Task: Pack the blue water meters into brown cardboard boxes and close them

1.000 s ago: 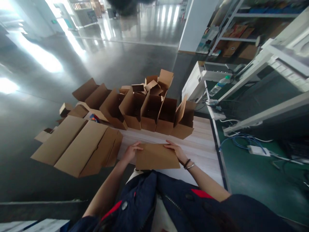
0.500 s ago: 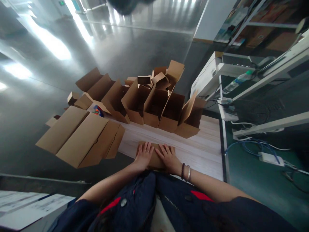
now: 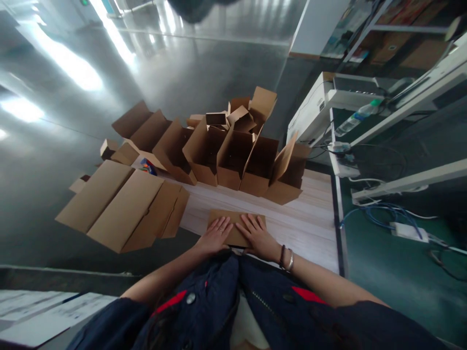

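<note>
A small brown cardboard box (image 3: 237, 235) lies on the pale wooden table (image 3: 314, 223), right in front of my body. My left hand (image 3: 216, 236) rests on its left part with the fingers spread. On its right part lies my right hand (image 3: 258, 237), fingers also apart, with bracelets at the wrist. Both thumbs point toward each other across the top, without touching. Beyond the box stands a row of open cardboard boxes (image 3: 229, 174) along the table's far side.
Large closed boxes (image 3: 126, 206) stand at the left, beside a small blue and red item (image 3: 148, 166). Smaller open cartons (image 3: 241, 118) are piled behind the row. At the right are a metal frame, a plastic bottle (image 3: 358, 118) and a power strip (image 3: 409, 233) with blue cable.
My hands have shifted slightly toward my body and apart, so more of the box's top shows. The fingers look flatter on it. The camera view has moved a little.
</note>
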Demonstrator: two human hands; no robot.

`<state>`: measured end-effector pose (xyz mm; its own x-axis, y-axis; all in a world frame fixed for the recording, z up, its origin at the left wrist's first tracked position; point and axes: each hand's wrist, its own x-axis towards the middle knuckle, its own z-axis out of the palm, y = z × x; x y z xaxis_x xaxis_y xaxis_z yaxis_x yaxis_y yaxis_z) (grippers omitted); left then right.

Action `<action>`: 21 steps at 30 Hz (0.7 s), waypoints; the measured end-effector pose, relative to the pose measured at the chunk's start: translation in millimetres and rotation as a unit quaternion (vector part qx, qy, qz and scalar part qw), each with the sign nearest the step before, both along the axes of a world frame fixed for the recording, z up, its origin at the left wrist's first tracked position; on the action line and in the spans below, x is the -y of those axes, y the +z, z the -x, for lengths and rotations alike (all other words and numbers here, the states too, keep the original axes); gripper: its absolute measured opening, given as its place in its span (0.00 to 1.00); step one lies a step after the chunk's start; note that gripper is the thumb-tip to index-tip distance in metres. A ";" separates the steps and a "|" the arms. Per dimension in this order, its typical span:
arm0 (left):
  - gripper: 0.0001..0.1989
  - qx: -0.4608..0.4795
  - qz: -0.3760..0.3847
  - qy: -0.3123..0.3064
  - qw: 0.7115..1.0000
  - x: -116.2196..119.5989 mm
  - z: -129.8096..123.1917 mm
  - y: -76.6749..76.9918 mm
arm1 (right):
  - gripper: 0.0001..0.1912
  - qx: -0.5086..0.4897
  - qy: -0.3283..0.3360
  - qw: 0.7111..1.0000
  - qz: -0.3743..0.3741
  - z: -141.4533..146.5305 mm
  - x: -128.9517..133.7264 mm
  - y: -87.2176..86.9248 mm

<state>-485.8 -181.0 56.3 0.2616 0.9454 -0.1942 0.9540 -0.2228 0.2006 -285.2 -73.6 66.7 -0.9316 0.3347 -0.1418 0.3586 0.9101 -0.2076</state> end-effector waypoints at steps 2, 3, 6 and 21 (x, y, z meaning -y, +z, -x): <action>0.38 -0.003 -0.033 0.004 0.999 12.6 2.6 -10.8 | 0.50 -0.013 0.005 1.000 -0.015 -4.5 4.4 -9.4; 0.37 -0.008 -0.045 0.012 0.999 17.9 2.2 -16.3 | 0.50 -0.018 0.007 1.000 -0.023 -6.4 5.9 -14.4; 0.30 -0.022 -0.058 0.039 0.997 25.2 -2.8 -28.2 | 0.48 -0.035 0.016 0.998 -0.051 -9.9 7.1 -30.7; 0.13 0.485 -0.133 0.782 0.367 127.9 44.4 -43.1 | 0.39 0.089 0.356 0.924 0.113 92.6 -45.3 -30.3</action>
<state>-530.2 -308.9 13.2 -0.8180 0.0373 -0.5740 -0.5365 0.3106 0.7847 -377.8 -28.3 36.4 -0.8598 -0.4095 -0.3051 -0.2665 0.8694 -0.4160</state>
